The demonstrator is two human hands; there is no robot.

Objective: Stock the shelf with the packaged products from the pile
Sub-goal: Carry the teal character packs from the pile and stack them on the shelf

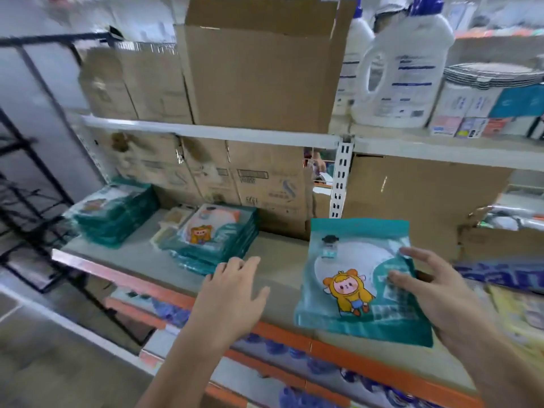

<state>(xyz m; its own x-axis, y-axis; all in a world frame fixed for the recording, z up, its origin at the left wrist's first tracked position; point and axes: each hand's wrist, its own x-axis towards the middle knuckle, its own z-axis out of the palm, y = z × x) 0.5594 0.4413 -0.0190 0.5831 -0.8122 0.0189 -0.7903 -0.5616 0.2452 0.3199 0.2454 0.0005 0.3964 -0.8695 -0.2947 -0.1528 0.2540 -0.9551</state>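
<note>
Stocking part done: left hand (235,287), spread and empty, over the shelf (279,250) front; right hand (435,293) gripping one teal packet (359,278) by its side above the shelf front, not yet set down; middle stack (215,240) and far-left stack (114,213) already on the shelf; pile unseen.

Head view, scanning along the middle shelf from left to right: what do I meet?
left stack of teal packages → second stack of teal packages → single teal package → right hand gripping it. The left hand overlaps the second stack, so it is left unranked.
</note>
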